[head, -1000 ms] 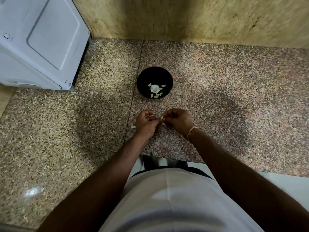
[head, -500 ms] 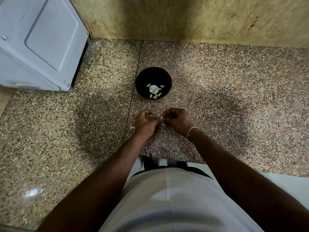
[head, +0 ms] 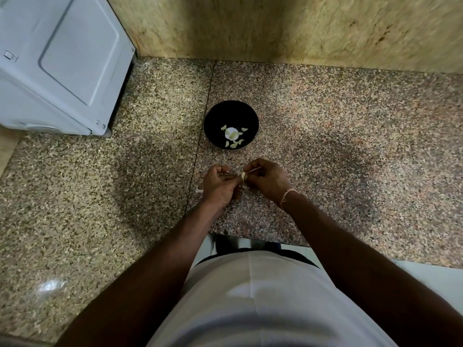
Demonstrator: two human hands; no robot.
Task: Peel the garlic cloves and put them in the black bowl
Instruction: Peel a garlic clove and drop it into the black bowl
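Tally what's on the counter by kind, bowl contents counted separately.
Black bowl: 1
Peeled cloves in the bowl: about 7, small and partly overlapping
Garlic clove held between left hand and right hand: 1
White appliance: 1
Total: about 10

speckled brown-and-pink polished granite worktop [head: 325, 136], split by a thin seam | backed by a mottled tan stone wall [head: 250, 23] | white boxy appliance [head: 57, 61] set at far left | light glare reflected near left
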